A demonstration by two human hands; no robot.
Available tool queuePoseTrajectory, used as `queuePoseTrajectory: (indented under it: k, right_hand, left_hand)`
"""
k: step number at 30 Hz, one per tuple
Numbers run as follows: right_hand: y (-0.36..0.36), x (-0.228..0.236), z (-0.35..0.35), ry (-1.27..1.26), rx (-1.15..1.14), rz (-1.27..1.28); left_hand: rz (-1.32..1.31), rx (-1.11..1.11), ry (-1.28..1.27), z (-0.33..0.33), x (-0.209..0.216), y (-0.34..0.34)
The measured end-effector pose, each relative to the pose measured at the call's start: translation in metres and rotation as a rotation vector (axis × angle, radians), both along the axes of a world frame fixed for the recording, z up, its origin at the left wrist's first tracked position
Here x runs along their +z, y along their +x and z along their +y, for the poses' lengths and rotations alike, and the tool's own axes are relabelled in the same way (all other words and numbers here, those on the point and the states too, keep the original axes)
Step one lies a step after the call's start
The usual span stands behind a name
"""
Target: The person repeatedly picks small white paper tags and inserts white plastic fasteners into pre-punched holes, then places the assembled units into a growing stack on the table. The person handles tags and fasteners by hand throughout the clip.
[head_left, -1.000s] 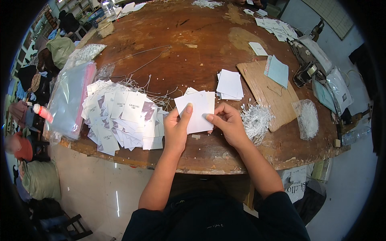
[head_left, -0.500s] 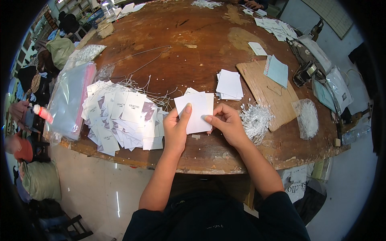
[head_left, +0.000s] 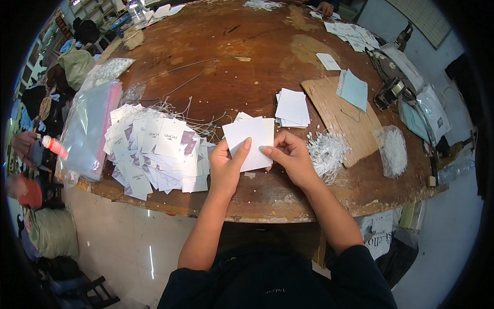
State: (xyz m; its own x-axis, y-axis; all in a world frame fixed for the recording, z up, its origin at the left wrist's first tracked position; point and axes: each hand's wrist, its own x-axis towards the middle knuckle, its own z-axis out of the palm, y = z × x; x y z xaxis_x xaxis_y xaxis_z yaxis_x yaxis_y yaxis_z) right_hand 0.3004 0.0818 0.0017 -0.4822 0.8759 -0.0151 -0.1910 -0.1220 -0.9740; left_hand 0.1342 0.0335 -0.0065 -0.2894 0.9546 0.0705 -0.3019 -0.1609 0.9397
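Note:
Between both hands I hold some white paper tags point(head_left: 253, 140), one angled over another, above the near part of the table. My left hand point(head_left: 226, 164) grips their left side, thumb on the face. On the right edge, my right hand point(head_left: 289, 158) pinches them with thumb and fingers. A big heap of strung white hang tags point(head_left: 149, 147), some with purple patches, lies to the left. Beyond my right hand is a small stack of blank white tags point(head_left: 292, 108). A bundle of white tag strings point(head_left: 328, 154) lies just right of that hand.
The brown wooden table point(head_left: 221, 56) is worn. Clear plastic bags point(head_left: 85, 134) lie at its left. At the right are a wooden board point(head_left: 342, 123), a light-blue notebook point(head_left: 353, 90) and bagged strings point(head_left: 393, 152). At the far right, another person's hand point(head_left: 325, 8) is near tags.
My left thumb has slid slightly right across the front tag. At the far edge, the other person's hand has shifted. The heap and stack stay put.

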Motion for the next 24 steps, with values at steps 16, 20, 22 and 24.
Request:
queuePoseTrajectory:
  k: [16, 20, 22, 24]
  right_hand:
    - [0.062, -0.021, 0.039, 0.808, -0.563, -1.17]
    - [0.058, -0.024, 0.037, 0.788, -0.587, -1.23]
    - [0.059, -0.021, 0.035, 0.797, -0.603, -1.171]
    - [0.061, -0.016, 0.035, 0.748, -0.622, -1.025]
  left_hand:
    - [0.015, 0.014, 0.009, -0.002, 0.001, -0.004]
    - [0.005, 0.003, 0.011, -0.002, 0.002, -0.003]
    - [0.039, -0.016, -0.003, -0.003, 0.002, -0.003]
    - [0.053, -0.031, -0.011, -0.005, 0.003, -0.003]
